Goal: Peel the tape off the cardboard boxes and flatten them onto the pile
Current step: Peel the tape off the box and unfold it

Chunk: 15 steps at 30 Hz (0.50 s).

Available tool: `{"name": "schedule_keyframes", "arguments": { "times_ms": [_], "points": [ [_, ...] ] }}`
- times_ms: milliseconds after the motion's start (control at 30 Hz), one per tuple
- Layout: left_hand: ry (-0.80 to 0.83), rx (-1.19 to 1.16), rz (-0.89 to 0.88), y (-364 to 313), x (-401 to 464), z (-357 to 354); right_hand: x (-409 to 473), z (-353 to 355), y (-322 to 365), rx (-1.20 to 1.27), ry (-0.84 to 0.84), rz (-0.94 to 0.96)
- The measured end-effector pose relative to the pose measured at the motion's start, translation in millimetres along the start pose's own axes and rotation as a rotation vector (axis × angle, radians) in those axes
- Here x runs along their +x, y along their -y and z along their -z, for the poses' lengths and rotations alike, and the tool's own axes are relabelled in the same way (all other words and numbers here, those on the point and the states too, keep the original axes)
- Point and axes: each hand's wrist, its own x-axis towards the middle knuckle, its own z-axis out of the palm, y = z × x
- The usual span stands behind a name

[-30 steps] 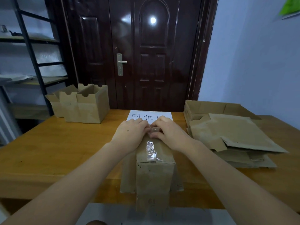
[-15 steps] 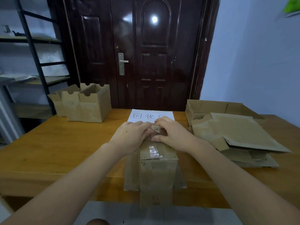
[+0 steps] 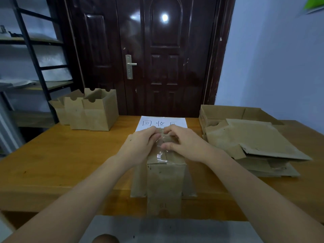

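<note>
A brown cardboard box (image 3: 164,179) stands on the wooden table (image 3: 66,160) right in front of me, its flaps spread at the bottom. A strip of clear tape (image 3: 161,156) runs over its top. My left hand (image 3: 140,146) rests on the left side of the top, its fingertips at the tape's far end. My right hand (image 3: 184,143) holds the top from the right, fingers curled at the tape and thumb pressed beside it. The far end of the tape is hidden under my fingers. A pile of flattened boxes (image 3: 252,142) lies to the right.
Several upright open boxes (image 3: 91,111) stand at the table's back left. A white sheet with handwritten characters (image 3: 161,122) lies behind my hands. A dark door (image 3: 157,58) is beyond the table, and a metal shelf (image 3: 31,50) stands on the left. A grey surface (image 3: 166,230) lies below the table's front edge.
Both hands stayed on the box top. My right fingers have curled in more at the tape's far end, and the view has shifted slightly.
</note>
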Motion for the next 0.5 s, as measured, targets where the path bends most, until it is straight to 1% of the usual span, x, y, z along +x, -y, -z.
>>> {"name": "schedule_keyframes", "arguments": {
  "times_ms": [100,167,233,367,433,500],
  "points": [
    [0.025,-0.015,0.015,-1,6,1,2,-5,0,-0.084,-0.053,0.039],
    [0.081,-0.12,0.041,0,6,3,2,-8,1,-0.113,-0.086,0.048],
    [0.127,-0.151,0.033,1,2,6,4,-11,2,-0.139,-0.088,0.062],
    [0.084,-0.028,-0.002,1,1,9,5,-13,3,-0.101,-0.092,0.049],
    [0.067,0.018,-0.036,-1,0,8,4,-11,2,-0.015,-0.041,0.04],
    [0.036,0.045,-0.101,-1,-2,7,2,-9,3,0.019,-0.017,0.101]
  ]
}}
